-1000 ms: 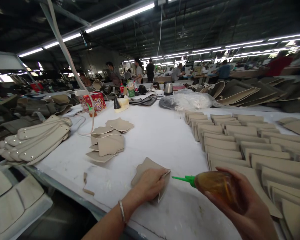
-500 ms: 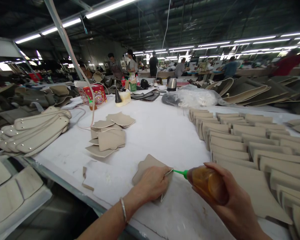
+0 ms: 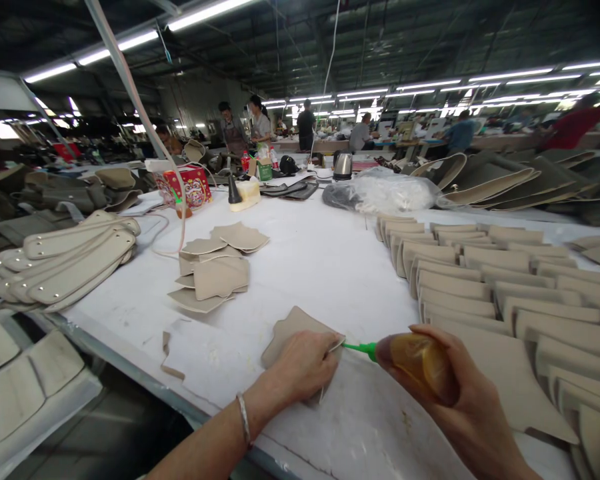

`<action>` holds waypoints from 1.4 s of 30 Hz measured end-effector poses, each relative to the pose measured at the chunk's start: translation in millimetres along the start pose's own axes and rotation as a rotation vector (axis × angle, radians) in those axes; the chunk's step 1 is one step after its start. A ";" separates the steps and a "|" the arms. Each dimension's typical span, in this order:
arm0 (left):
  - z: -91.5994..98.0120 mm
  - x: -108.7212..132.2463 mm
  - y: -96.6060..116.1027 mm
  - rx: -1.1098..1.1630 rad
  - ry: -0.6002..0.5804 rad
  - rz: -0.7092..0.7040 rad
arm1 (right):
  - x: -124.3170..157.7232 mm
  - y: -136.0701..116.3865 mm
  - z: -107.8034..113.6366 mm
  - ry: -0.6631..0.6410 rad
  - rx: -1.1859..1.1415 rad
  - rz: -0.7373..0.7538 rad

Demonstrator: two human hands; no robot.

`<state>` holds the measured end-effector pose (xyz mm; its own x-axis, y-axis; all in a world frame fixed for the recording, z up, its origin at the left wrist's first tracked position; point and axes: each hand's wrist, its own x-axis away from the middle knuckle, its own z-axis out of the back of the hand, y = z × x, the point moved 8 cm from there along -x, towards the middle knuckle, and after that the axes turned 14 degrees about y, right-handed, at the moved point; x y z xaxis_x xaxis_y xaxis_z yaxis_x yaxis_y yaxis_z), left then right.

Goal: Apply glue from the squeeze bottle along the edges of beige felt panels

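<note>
Glue bottle [image 3: 420,363]: translucent amber, green nozzle. Folded piece [image 3: 293,330]: plain beige, paler edge. Table [image 3: 325,267]: white cover. Stacked pieces [image 3: 485,277] near the right edge: beige. Box [image 3: 190,188] at the far left corner: red, multicoloured print. Wrist bangle [image 3: 243,419]: silver.

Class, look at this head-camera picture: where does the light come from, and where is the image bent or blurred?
Head view: ceiling tube lights glare white; the white table is evenly lit, with soft shadows; wide-lens distortion bends the edges; far workers are blurry; left hand and glue bottle are sharp.
</note>
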<state>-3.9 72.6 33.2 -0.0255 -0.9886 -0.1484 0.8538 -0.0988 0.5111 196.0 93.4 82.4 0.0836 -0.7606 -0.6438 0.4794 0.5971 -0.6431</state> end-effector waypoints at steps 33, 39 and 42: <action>-0.5 2.4 2.1 -0.007 0.004 -0.063 | 13.9 33.3 -3.9 -0.099 -0.111 -0.248; -0.7 3.6 1.3 0.032 -0.009 -0.037 | 13.3 35.1 -3.8 -0.108 -0.156 -0.326; -1.8 4.6 0.5 0.061 -0.014 -0.031 | 13.4 33.7 -2.7 -0.094 -0.133 -0.306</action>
<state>-2.6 68.2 31.2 -0.0591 -0.9864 -0.1533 0.8192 -0.1357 0.5573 211.0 104.0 51.0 0.0372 -0.9260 -0.3757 0.3769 0.3612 -0.8529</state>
